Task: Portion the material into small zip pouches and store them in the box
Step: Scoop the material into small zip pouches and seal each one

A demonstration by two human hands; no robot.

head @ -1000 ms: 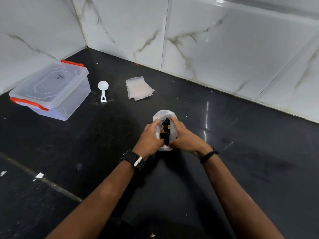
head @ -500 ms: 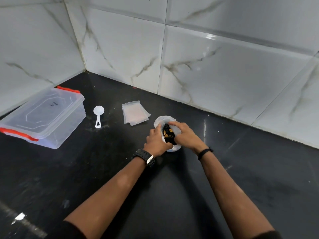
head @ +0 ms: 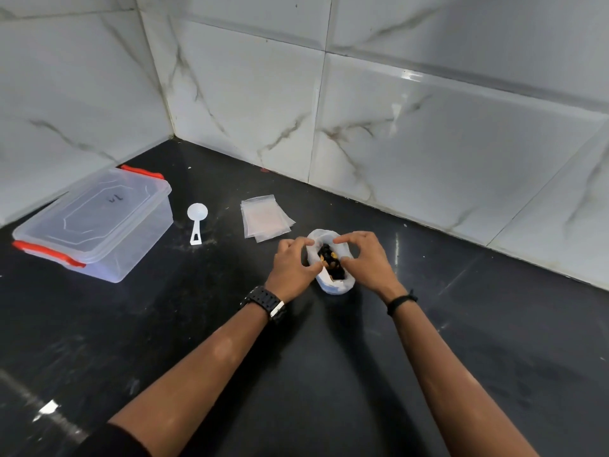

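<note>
Nearest you, your two forearms reach forward over the black counter [head: 329,374]; your left wrist wears a black watch [head: 265,301] and your right wrist a thin black band [head: 400,300]; just beyond them both hands meet at a clear plastic bag [head: 339,285] that sits on the counter a little right of centre; your left hand [head: 291,270] has its fingers curled and pinches the bag's left edge; your right hand [head: 364,258] pinches the right edge, with its forefinger arched over the far rim; between the two hands the bag's mouth is spread apart, and inside it lies the material [head: 331,262], a dark heap with a few yellowish bits; what it is exactly you cannot tell.

Just beyond the bag and slightly to its left lies a small stack of zip pouches [head: 265,219], flat on the counter, clear with a faint pinkish tint, near the bag but not touching it; left of the stack lies a white plastic scoop [head: 196,219], bowl away from you, handle towards you; further left, well apart from your hands, stands the box [head: 95,222], translucent with its lid on and red clips at both ends, a small dark mark on the lid.

Behind everything, white marble-veined wall tiles [head: 428,127] rise from the counter's back edge and meet in a corner above the box.
</note>
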